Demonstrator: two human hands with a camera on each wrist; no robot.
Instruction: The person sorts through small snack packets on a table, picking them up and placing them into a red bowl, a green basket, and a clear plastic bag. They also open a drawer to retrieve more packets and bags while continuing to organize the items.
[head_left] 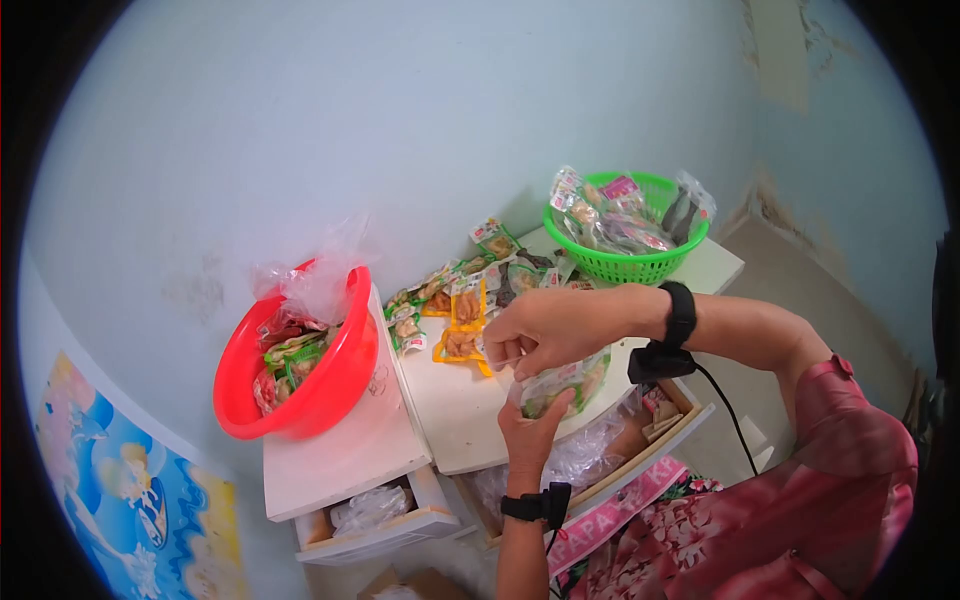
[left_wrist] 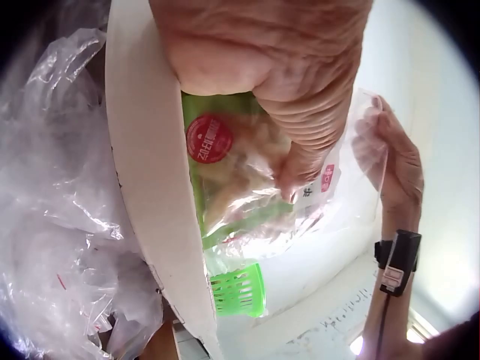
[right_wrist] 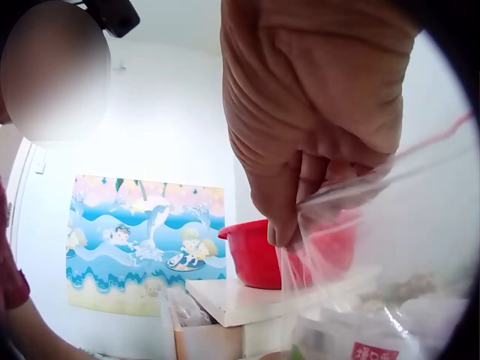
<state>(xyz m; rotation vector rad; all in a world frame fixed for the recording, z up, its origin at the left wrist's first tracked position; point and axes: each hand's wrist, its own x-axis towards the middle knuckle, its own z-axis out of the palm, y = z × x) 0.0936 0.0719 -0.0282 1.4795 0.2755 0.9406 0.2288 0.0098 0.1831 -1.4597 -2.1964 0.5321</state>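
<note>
In the head view my left hand [head_left: 532,432] grips a green-edged snack packet [left_wrist: 232,184] inside a clear plastic bag [right_wrist: 315,262], low over the front of the white table. The left wrist view shows the thumb lying across the bag, over the packet's pale food and round red label. My right hand [head_left: 575,325] is above, its thumb and fingers pinching the bag's upper edge in the right wrist view. A red line runs along that edge. Just beyond the hands lie yellow snack packets [head_left: 467,305] and several green ones.
A red basin [head_left: 340,390] with packets and clear bags stands at the left. The green basket [head_left: 630,265], full of packets, is at the back right. Below the tabletop [head_left: 450,420], a pulled-out drawer [head_left: 655,430] holds clear bags; a smaller drawer [head_left: 385,535] sits open to its left.
</note>
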